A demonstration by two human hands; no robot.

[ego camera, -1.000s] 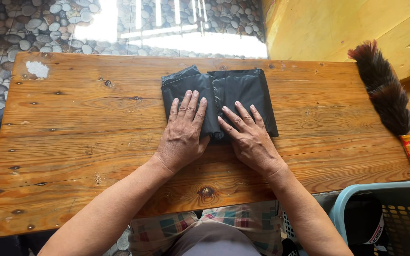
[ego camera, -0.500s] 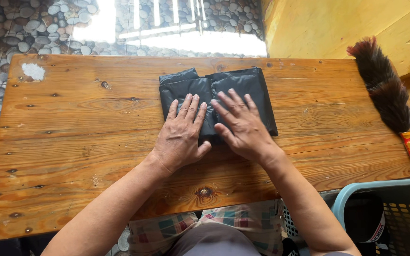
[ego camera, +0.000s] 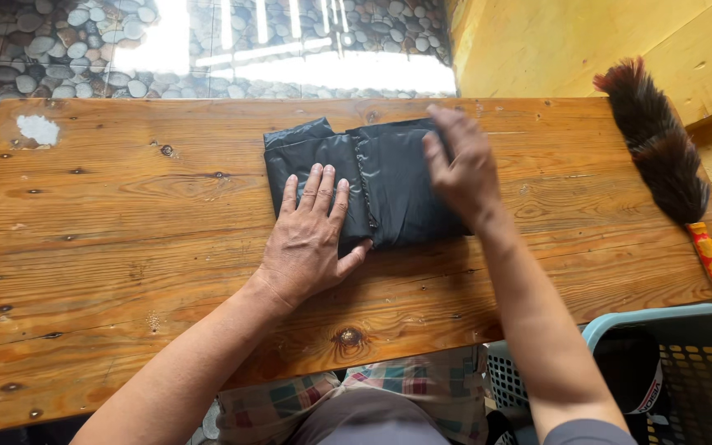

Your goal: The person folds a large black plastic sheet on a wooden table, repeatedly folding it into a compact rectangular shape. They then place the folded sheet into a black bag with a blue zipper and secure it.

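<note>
Hands rest on a folded black plastic bag point(ego camera: 372, 185) that lies flat on the far middle of the wooden tabletop point(ego camera: 125, 272). The left hand point(ego camera: 311, 243) presses palm down on the near left part of the bag, its fingers point(ego camera: 323, 185) spread and straight, gripping nothing, with the thumb along the bag's near edge. The right hand point(ego camera: 459, 169) lies over the bag's right edge, fingers loosely bent toward the far side; whether they pinch the plastic or only rest on it cannot be told, since the hand is a little blurred. A ridge of gathered plastic runs from far to near between the two hands.

At the right end of the tabletop lies a feather duster point(ego camera: 657, 140), dark brown with a reddish tip and a red and yellow handle, well apart from the bag. Near the person on the right stands a light blue plastic basket point(ego camera: 620, 325). Beyond the far edge is a pebble-patterned floor point(ego camera: 10, 49).
</note>
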